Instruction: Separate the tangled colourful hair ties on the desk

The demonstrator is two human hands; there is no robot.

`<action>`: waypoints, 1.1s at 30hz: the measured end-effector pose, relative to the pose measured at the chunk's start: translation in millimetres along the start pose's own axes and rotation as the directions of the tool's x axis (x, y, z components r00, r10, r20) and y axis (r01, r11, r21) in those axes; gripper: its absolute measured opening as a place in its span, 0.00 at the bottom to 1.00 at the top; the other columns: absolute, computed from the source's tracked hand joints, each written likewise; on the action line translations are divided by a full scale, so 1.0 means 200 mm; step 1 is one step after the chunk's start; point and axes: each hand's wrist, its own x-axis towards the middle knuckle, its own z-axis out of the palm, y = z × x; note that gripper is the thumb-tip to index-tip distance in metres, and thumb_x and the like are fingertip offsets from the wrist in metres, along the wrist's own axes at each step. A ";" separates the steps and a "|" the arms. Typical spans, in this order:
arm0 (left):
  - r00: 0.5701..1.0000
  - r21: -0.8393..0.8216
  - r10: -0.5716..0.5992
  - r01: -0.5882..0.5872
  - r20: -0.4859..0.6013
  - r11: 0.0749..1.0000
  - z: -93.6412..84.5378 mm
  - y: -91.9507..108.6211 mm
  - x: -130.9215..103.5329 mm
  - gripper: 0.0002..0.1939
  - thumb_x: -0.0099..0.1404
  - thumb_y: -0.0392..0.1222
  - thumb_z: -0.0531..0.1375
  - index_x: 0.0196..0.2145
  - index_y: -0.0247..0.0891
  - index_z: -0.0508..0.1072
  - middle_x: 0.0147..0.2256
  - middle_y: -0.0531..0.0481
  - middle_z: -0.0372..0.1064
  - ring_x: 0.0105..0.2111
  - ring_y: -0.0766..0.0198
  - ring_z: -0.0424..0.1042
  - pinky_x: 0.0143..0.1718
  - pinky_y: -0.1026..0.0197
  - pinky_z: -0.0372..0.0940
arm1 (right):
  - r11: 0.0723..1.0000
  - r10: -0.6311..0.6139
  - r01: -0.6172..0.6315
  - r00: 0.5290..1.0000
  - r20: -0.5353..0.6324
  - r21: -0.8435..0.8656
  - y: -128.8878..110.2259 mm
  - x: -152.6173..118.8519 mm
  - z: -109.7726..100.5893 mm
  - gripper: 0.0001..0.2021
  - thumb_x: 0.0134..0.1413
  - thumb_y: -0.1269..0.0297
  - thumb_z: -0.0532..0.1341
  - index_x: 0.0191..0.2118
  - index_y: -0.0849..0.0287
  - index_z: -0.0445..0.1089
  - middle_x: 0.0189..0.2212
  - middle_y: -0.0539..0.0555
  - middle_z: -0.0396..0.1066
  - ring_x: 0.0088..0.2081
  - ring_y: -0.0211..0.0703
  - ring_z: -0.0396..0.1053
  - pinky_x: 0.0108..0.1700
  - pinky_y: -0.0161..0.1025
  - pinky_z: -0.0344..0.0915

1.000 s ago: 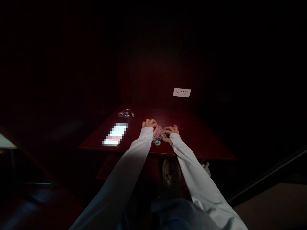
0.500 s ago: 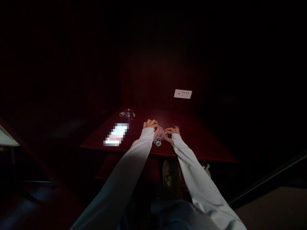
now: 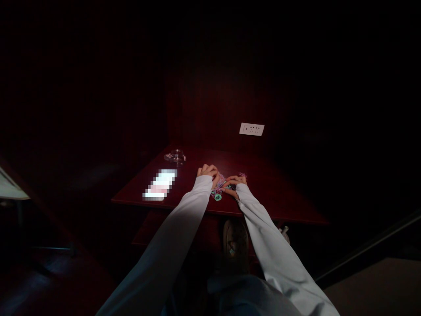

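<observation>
My left hand (image 3: pixel 208 172) and right hand (image 3: pixel 234 184) curl over the colourful bands (image 3: pixel 218 197); whether either grips any, I can't tell.

Single head view; camera worn on head, above and back from near edge of desk (image 3: pixel 269 197); faces forward, tilted down; wide view, left hand (image 3: pixel 208 172) and right hand (image 3: pixel 235 183) small and well off from lens; sleeves (image 3: pixel 187 215) rise from frame bottom, closer; near-left corner in frame; wall socket (image 3: pixel 251 129) beyond far edge; shoe (image 3: pixel 235 239) seen below near edge.
</observation>
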 end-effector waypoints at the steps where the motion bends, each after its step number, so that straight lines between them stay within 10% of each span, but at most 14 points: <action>1: 1.000 0.000 0.000 0.000 -0.001 1.000 0.00 0.00 0.00 0.11 0.72 0.37 0.59 0.31 0.42 0.77 0.46 0.52 0.78 0.49 0.55 0.66 0.51 0.51 0.57 | 1.000 -0.006 0.006 1.000 -0.006 0.015 0.00 0.00 0.00 0.09 0.50 0.48 0.75 0.30 0.45 0.84 0.45 0.55 0.78 0.51 0.56 0.61 0.57 0.54 0.55; 33: 0.974 -0.078 0.181 -0.171 0.135 0.982 0.03 0.00 0.00 0.13 0.75 0.42 0.57 0.36 0.44 0.81 0.50 0.51 0.76 0.50 0.56 0.65 0.53 0.53 0.63 | 0.978 0.018 -0.012 1.000 -0.025 0.206 -0.12 -0.05 -0.10 0.24 0.64 0.39 0.60 0.37 0.53 0.84 0.37 0.59 0.81 0.46 0.57 0.70 0.53 0.51 0.66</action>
